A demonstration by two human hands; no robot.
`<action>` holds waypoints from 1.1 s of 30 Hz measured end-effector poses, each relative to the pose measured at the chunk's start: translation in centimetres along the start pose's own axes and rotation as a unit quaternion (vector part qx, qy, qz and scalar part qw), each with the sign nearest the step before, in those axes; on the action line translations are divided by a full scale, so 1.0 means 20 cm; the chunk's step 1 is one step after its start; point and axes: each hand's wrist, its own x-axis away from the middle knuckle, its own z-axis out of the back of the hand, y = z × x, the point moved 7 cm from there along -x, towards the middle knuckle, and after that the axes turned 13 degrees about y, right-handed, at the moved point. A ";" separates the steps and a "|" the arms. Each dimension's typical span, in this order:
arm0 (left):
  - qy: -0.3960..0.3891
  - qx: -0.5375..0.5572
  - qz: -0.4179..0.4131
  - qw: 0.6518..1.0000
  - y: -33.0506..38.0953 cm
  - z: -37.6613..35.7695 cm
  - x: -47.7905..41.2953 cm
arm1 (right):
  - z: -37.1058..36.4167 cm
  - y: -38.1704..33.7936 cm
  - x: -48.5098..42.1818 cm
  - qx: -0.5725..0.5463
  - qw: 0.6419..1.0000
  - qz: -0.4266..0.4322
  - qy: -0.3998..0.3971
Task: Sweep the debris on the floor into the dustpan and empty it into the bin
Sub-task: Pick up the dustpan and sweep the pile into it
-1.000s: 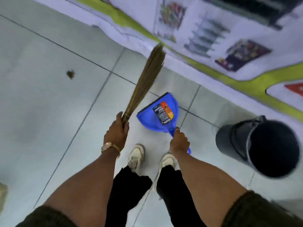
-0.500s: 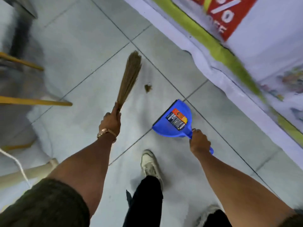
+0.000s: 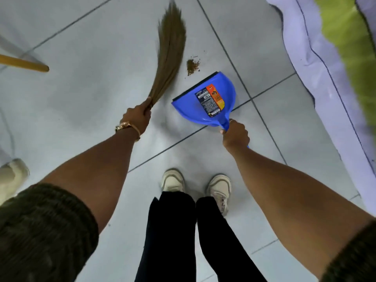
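Note:
A small pile of brown debris (image 3: 192, 66) lies on the grey tiled floor just beyond the front lip of a blue dustpan (image 3: 205, 101) with a printed label. My right hand (image 3: 235, 134) grips the dustpan's handle and holds its dark lip low towards the floor. My left hand (image 3: 138, 114) is closed around the bound end of a straw hand broom (image 3: 168, 51). The broom's bristles fan out up and to the left of the debris. The bin is out of view.
A white and green banner (image 3: 333, 64) lies along the floor at the right. A wooden stick (image 3: 24, 64) pokes in from the left edge. My two white shoes (image 3: 196, 185) stand below the dustpan.
The view has swung away from the black bin. I have stepped up to the debris, which now lies right in front of the lowered dustpan, with the broom beside it.

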 end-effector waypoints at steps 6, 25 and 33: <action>-0.018 -0.045 -0.079 0.996 0.00 0.07 0.01 | -0.02 -0.05 -0.06 -0.001 1.000 0.009 0.017; 0.109 0.030 -0.082 0.990 0.28 0.35 0.59 | 0.00 -0.05 -0.01 -0.006 1.000 -0.017 0.002; 0.020 0.086 -0.023 0.996 0.40 -0.05 0.00 | -0.11 0.04 -0.06 -0.001 1.000 -0.028 -0.004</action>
